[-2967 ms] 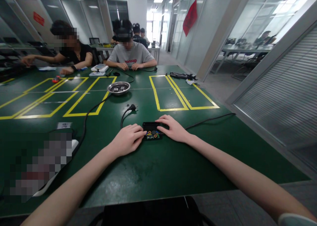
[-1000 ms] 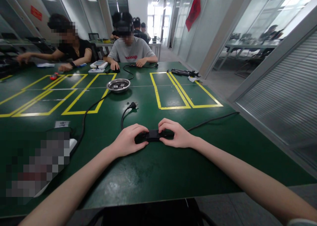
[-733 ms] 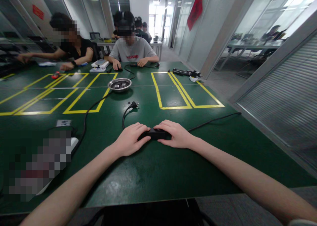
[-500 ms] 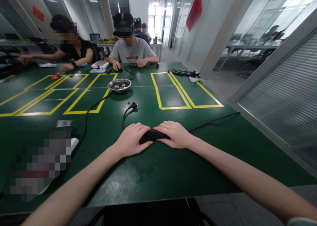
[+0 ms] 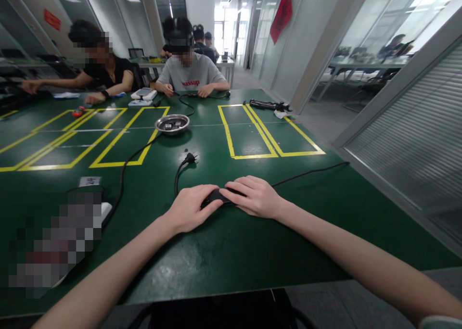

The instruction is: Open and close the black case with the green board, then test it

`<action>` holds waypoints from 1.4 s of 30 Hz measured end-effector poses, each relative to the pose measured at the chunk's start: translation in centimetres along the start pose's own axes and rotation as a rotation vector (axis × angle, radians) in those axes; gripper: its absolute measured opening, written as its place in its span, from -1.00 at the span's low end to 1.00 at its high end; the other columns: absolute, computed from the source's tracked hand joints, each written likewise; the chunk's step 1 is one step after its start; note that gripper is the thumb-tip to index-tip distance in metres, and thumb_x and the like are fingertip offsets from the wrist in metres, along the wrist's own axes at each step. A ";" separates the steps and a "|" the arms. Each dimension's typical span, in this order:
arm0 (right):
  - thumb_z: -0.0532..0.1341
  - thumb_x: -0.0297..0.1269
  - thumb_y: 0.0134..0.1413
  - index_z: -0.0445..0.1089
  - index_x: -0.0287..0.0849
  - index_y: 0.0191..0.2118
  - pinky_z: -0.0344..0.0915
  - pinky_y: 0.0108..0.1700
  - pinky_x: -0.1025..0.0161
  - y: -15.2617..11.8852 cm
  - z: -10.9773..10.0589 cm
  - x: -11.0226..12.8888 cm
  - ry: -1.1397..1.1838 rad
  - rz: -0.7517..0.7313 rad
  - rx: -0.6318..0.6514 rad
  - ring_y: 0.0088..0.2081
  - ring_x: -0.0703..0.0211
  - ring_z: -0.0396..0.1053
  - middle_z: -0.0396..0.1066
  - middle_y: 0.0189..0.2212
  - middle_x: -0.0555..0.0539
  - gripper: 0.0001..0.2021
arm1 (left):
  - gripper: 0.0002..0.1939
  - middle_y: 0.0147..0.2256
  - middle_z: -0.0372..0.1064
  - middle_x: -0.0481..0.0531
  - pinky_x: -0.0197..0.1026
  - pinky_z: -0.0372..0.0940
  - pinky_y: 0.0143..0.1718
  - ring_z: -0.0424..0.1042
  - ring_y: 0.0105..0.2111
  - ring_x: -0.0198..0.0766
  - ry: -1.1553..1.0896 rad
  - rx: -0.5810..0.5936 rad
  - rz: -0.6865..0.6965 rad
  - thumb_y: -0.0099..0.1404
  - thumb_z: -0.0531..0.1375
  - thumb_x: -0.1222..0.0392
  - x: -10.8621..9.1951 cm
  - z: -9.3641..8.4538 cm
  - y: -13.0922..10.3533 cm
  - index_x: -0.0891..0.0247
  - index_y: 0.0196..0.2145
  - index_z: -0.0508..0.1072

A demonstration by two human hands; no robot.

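A black power adapter [image 5: 221,197] lies low over the green table in front of me, mostly covered by my hands. My left hand [image 5: 189,208] grips its left end, with the thumb along the near side and the fingers over the far side. My right hand [image 5: 255,197] is closed over the right end, its fingers across the top. From the left a thick black cord bends up to a plug [image 5: 189,159] with its prongs showing. To the right runs a thin black cable [image 5: 310,173].
A metal bowl [image 5: 172,118] with small metal parts stands beyond the plug. Yellow tape rectangles mark the table [image 5: 252,242]. A white power strip [image 5: 105,213], partly blurred out, lies left. A folded black tripod [image 5: 269,106] is at the far right. Two people sit opposite.
The adapter has turned slightly in my hands, and my right fingers have moved left across its top. The plug sits slightly lower and further left. The whole view has shifted a little.
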State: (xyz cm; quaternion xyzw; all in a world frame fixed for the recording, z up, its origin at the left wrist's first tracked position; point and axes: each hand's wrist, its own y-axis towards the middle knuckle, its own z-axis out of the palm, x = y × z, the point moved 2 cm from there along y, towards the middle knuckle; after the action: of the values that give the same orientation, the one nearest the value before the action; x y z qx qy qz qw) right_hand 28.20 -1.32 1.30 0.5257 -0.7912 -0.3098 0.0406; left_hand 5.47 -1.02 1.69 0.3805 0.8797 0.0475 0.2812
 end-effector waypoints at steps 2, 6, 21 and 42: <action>0.03 -0.40 0.45 0.38 -0.20 0.20 0.36 -0.12 0.16 0.0 -0.3 -0.2 -0.019 -0.003 -0.019 -0.08 0.07 0.44 0.54 -0.04 -0.21 -0.67 | -0.66 -0.16 0.59 0.07 -0.13 0.41 -0.21 0.57 -0.24 -0.13 -0.091 0.016 -0.065 0.51 0.10 -0.03 -0.1 0.2 -0.1 0.25 0.02 0.48; 0.06 -0.33 0.44 0.36 -0.22 0.23 0.37 -0.17 0.15 0.2 -0.4 -0.5 0.060 0.048 0.046 -0.13 0.05 0.46 0.54 -0.03 -0.24 -0.65 | -0.70 -0.13 0.56 0.07 -0.12 0.41 -0.15 0.53 -0.19 -0.14 -0.153 -0.081 -0.086 0.38 0.29 0.04 -0.1 0.2 0.0 0.23 -0.01 0.47; 0.13 -0.04 0.43 0.51 -0.26 -0.08 0.31 -0.24 0.16 0.1 0.7 -0.3 0.265 0.208 0.109 -0.28 0.06 0.46 0.55 -0.32 -0.19 -0.63 | -0.80 -0.21 0.57 0.08 -0.07 0.34 -0.17 0.49 -0.21 -0.11 0.095 -0.101 0.123 0.43 0.25 0.08 -0.3 0.5 0.1 0.23 -0.08 0.52; 0.08 0.18 0.37 0.28 -0.14 -0.07 0.26 -0.43 0.32 -0.5 0.6 -1.4 1.384 0.799 0.314 -0.48 0.24 0.36 0.39 -0.45 0.07 -0.57 | -0.61 0.09 0.54 0.15 -0.02 0.32 0.03 0.49 0.01 -0.08 0.415 -0.149 0.467 0.50 0.07 0.29 -0.9 0.1 0.1 0.27 0.23 0.36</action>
State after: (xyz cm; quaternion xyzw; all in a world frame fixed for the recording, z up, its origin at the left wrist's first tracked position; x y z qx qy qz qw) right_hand 29.01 0.00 0.89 0.2757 -0.7489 0.2376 0.5538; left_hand 6.07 -1.57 2.07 0.5325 0.8014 0.2517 0.1043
